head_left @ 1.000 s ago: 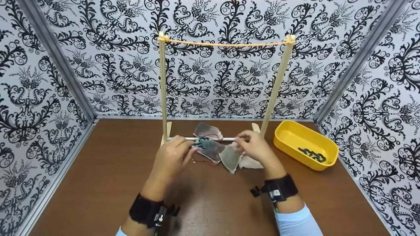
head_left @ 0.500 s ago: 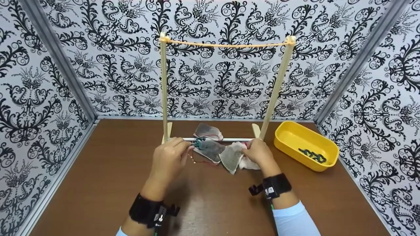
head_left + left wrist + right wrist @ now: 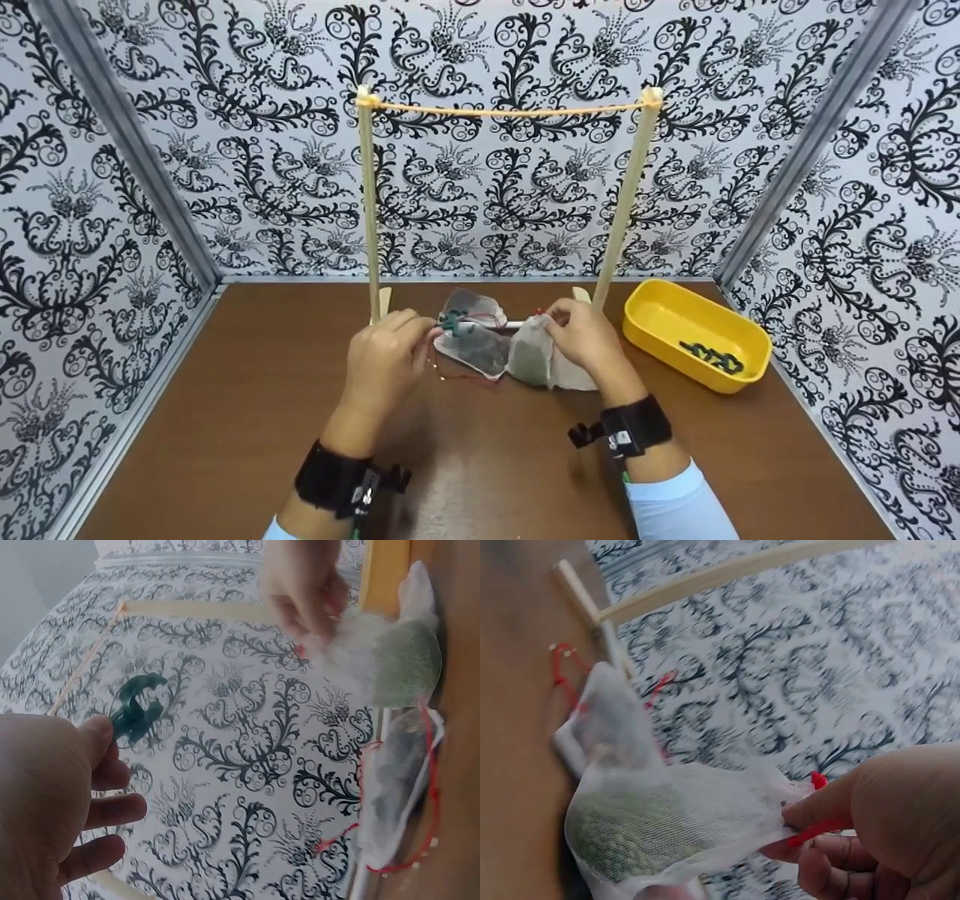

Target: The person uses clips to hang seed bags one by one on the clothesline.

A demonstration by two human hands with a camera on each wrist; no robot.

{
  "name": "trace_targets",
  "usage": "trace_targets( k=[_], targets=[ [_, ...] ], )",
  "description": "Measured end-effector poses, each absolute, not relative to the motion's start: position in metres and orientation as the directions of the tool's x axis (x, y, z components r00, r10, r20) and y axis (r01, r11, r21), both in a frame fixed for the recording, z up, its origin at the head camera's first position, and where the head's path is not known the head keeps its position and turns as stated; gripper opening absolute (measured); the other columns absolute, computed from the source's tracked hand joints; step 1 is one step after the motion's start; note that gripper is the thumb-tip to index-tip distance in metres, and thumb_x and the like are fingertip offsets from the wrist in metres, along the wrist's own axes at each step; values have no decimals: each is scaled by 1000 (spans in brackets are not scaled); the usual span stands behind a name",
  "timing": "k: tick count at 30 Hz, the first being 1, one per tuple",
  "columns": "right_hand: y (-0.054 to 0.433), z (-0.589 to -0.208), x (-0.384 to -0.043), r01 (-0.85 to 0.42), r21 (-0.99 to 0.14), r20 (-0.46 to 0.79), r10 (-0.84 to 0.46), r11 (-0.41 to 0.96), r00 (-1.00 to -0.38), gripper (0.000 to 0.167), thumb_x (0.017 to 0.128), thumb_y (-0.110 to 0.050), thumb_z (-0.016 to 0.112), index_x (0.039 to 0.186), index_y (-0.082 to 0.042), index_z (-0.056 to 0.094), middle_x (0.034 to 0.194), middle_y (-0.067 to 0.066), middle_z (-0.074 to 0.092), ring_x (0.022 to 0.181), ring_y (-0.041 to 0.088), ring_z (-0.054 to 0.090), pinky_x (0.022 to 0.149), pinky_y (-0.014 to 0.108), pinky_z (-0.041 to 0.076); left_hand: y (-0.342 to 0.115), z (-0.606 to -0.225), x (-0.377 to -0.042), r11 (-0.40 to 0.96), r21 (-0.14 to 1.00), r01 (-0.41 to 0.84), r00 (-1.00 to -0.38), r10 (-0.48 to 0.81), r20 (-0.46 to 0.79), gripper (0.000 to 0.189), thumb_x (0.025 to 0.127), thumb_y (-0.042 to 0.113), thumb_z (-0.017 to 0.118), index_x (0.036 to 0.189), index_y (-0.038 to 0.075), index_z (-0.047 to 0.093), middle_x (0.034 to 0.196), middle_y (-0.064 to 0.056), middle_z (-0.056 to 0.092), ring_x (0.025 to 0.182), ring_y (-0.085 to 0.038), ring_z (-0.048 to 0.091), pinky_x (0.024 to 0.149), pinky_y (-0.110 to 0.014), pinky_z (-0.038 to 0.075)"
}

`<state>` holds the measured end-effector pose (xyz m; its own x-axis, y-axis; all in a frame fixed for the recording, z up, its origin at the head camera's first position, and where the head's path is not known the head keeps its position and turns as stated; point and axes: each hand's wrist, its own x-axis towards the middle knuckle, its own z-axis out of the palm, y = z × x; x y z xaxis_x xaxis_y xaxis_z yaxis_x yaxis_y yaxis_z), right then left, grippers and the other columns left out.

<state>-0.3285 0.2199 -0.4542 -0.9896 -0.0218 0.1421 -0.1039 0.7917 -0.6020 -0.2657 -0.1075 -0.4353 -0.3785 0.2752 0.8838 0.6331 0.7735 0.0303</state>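
My left hand (image 3: 386, 356) pinches a dark green plastic clothes peg (image 3: 139, 711) between thumb and forefinger; the other fingers stay apart from it in the left wrist view. With thumb and fingers, my right hand (image 3: 586, 337) grips the gathered top of a white mesh drawstring bag (image 3: 649, 817), red cord showing at the fingertips. Green filling sits in the bag's lower end. Beside it lies a mesh bag with dark filling (image 3: 474, 352), its red cord trailing on the table. Another dark-filled bag (image 3: 480, 304) lies behind, and a pale bag (image 3: 576, 376) is partly hidden by my right hand.
Two wooden posts, left (image 3: 368, 202) and right (image 3: 628, 202), carry an orange cord (image 3: 510, 112) between their tops. A white rod (image 3: 514, 325) runs low between them. At right stands a yellow basin (image 3: 652, 341) holding green pegs (image 3: 712, 356). Patterned walls enclose the table.
My right hand has reached to the bag's top, taken hold of it and raised that end, so the bag now stands more upright. My left hand keeps the peg nearly in place.
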Motion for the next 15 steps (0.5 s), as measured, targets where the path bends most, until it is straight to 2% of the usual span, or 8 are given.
trace_targets(
  k=[2, 4, 5, 7, 9, 11, 13, 15],
  targets=[
    [219, -438, -325, -110, -601, 163, -13, 792, -987, 11, 108, -23, 76, 114, -15, 82, 107, 11, 80, 78, 23, 71, 66, 37, 61, -104, -423, -272, 776, 17, 630, -367, 279, 887, 13, 98, 20, 89, 94, 10, 82, 81, -2, 77, 66, -21, 71, 57, -33, 62],
    [218, -421, -323, -126, -589, 195, -10, 798, -981, 12, 109, -20, 76, 116, -14, 82, 114, 13, 78, 82, 26, 71, 66, 36, 63, -100, -405, -282, 784, -1, 621, -357, 285, 890, 16, 99, 22, 87, 93, 9, 81, 81, -3, 78, 63, -20, 70, 53, -30, 59],
    [217, -412, -322, -130, -586, 209, -6, 800, -978, 12, 109, -18, 75, 117, -12, 81, 123, 17, 76, 89, 29, 73, 69, 38, 65, -98, -395, -286, 784, -6, 621, -354, 287, 890, 17, 100, 22, 86, 93, 8, 81, 80, -4, 78, 61, -20, 70, 51, -30, 58],
    [218, -393, -322, -152, -560, 255, -6, 814, -967, 14, 109, -16, 74, 118, -8, 80, 132, 20, 72, 104, 34, 73, 82, 42, 67, -92, -372, -294, 783, -10, 622, -360, 297, 884, 20, 104, 25, 82, 94, 7, 81, 80, -5, 78, 60, -21, 69, 49, -30, 57],
    [220, -373, -324, -154, -539, 282, 5, 828, -960, 16, 110, -18, 73, 120, -6, 79, 135, 20, 70, 111, 36, 71, 88, 46, 66, -85, -349, -301, 779, 0, 627, -377, 303, 875, 24, 108, 26, 77, 96, 6, 81, 82, -6, 79, 60, -22, 70, 50, -31, 57],
    [223, -351, -327, -137, -555, 282, 31, 821, -959, 19, 112, -21, 72, 122, -6, 77, 132, 20, 72, 106, 36, 72, 85, 46, 67, -77, -326, -308, 779, 24, 627, -411, 304, 859, 27, 111, 27, 73, 98, 4, 80, 85, -8, 79, 61, -24, 70, 52, -33, 59],
    [227, -329, -332, -124, -578, 283, 56, 807, -958, 22, 114, -26, 70, 124, -7, 76, 124, 18, 76, 92, 31, 71, 75, 42, 67, -68, -303, -315, 786, 56, 615, -456, 297, 839, 30, 113, 28, 68, 103, 3, 81, 88, -9, 79, 64, -25, 71, 54, -35, 60],
    [229, -307, -337, -125, -609, 295, 77, 783, -952, 24, 115, -27, 68, 126, -8, 76, 122, 17, 77, 83, 26, 70, 67, 36, 66, -59, -281, -323, 803, 73, 592, -493, 289, 821, 32, 115, 30, 65, 108, 3, 81, 93, -10, 80, 67, -26, 72, 58, -35, 62]
  ],
)
